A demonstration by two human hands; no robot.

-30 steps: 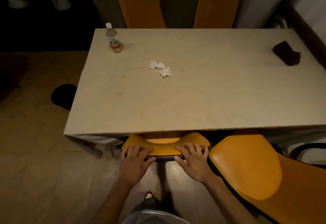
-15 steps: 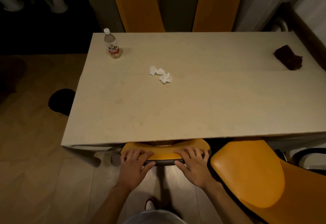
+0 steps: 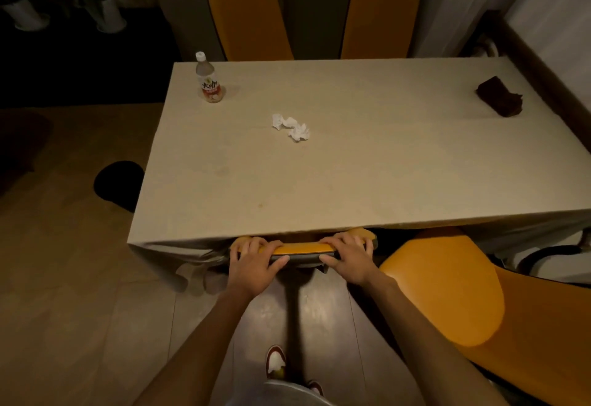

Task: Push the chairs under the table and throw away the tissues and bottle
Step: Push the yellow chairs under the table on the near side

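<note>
Fingers [image 3: 252, 247] of both the left hand [image 3: 252, 265] and right hand [image 3: 350, 258] are clamped on the chair back [image 3: 302, 249], held crosswise at the tabletop [image 3: 351, 165] edge, with the tissues [image 3: 292, 126] and bottle [image 3: 209, 81] lying beyond, nearer the left hand

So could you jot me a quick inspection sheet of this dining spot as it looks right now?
Surface: table, pale cloth.
Job's things: bottle upright at far left corner; tissues crumpled mid-table; near chair almost fully under; right chair pulled out.
Clutter: dark cloth at far right.
Hands: left hand, right hand grip the near chair's backrest.
Cables: nothing seen.
Surroundings: two far chairs, white pots, tiled floor.
</note>
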